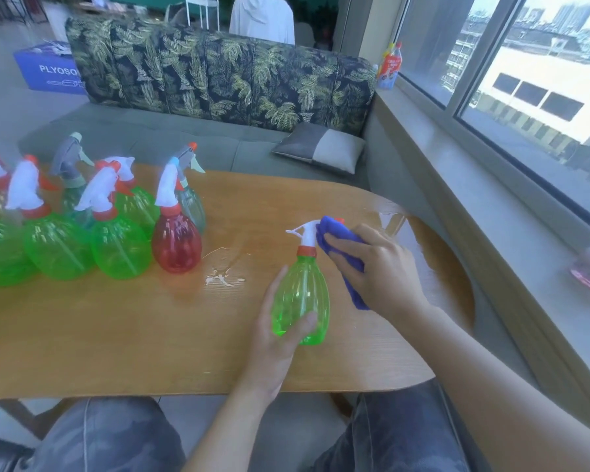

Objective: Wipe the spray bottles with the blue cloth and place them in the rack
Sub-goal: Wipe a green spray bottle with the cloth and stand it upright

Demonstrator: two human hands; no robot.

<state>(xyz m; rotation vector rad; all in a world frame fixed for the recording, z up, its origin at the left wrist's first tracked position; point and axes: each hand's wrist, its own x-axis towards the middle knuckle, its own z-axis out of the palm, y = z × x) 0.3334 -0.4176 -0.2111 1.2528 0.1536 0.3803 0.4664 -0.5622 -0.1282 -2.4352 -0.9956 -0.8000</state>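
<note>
Green translucent plastic forms the body of the spray bottle held near the table's near right edge. The left hand grips the lower body, thumb across the front and fingers curled round the far side. The bottle is tilted slightly, its white trigger head and red collar pointing away from the person. The right hand clasps the blue cloth and presses it against the trigger head and neck; the cloth's loose end hangs below the palm. The two hands are apart, one on each end of the bottle.

A small wet patch lies on the wood left of the bottle. At the left edge, toward the far side, stands a cluster of bottles: the red bottle nearest the centre, several green bottles beside it, and two grey-headed bottles behind. Beyond the table is a leaf-patterned sofa with a grey cushion.
</note>
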